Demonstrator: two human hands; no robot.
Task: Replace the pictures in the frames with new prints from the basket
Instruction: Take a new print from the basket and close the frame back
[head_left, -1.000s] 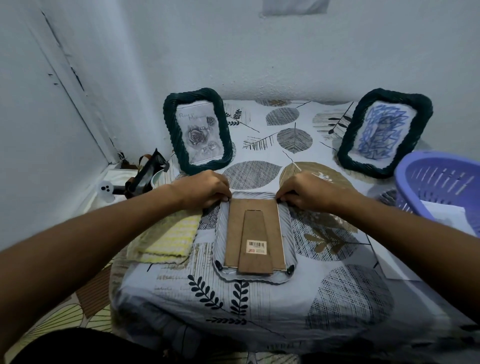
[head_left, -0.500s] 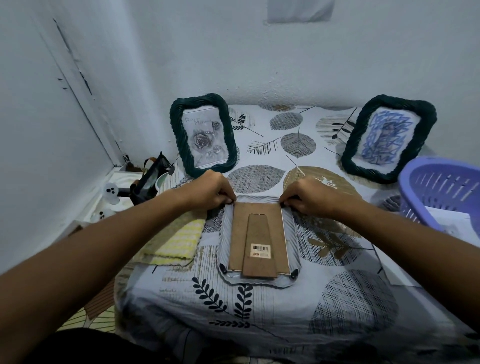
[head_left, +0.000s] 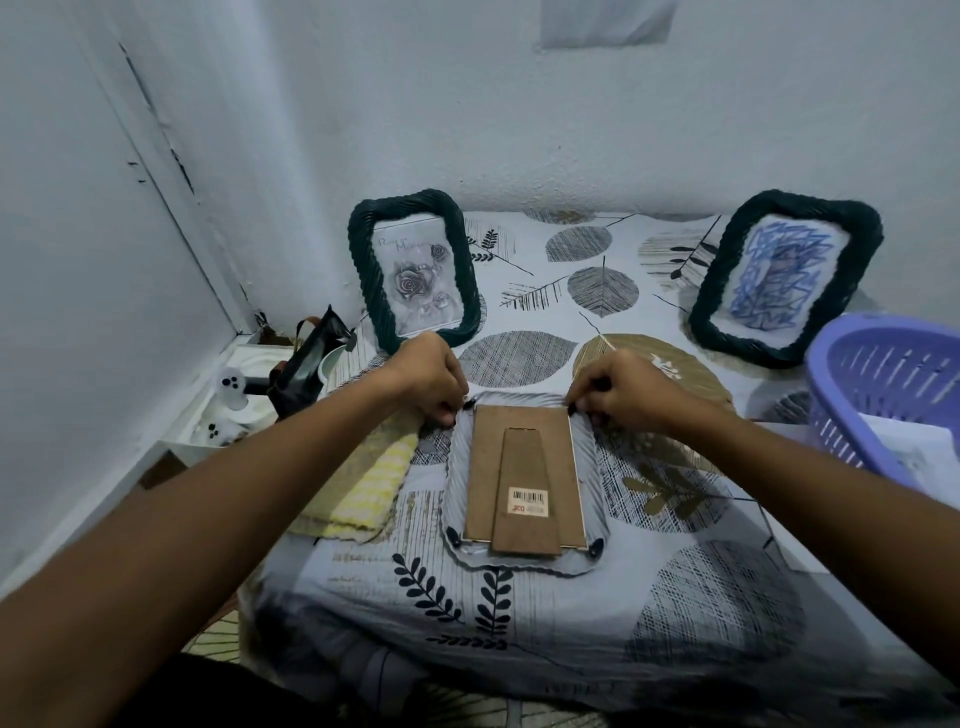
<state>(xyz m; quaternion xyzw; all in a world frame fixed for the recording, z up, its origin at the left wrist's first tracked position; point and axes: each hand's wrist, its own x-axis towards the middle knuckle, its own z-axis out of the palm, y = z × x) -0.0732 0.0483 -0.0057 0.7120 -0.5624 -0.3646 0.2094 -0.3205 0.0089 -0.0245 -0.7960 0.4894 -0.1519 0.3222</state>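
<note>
Frame (head_left: 522, 486): lay face-down, centre.
Left hand (head_left: 428, 379): pinched top-left clip.
Right hand (head_left: 623, 397): pinched top-right clip.
Advice: likely swivel clips clear before lifting backing (head_left: 519, 447).

A pale ribbed frame (head_left: 523, 486) lay face down on the leaf-patterned cloth, its brown backing board (head_left: 522, 457) uppermost with the fold-out stand flat against it and a barcode sticker near the stand's lower end. Small dark clips showed at its two near corners. Two dark green twisted-rim frames stood upright at the back. The left green frame (head_left: 413, 270) held a grey rose print. The right green frame (head_left: 784, 275), tilted, held a print of blue scribbled lines. A purple slotted basket (head_left: 883, 384) sat at the right edge, just in front of the right green frame, with white paper (head_left: 914, 447) lying inside it.
</note>
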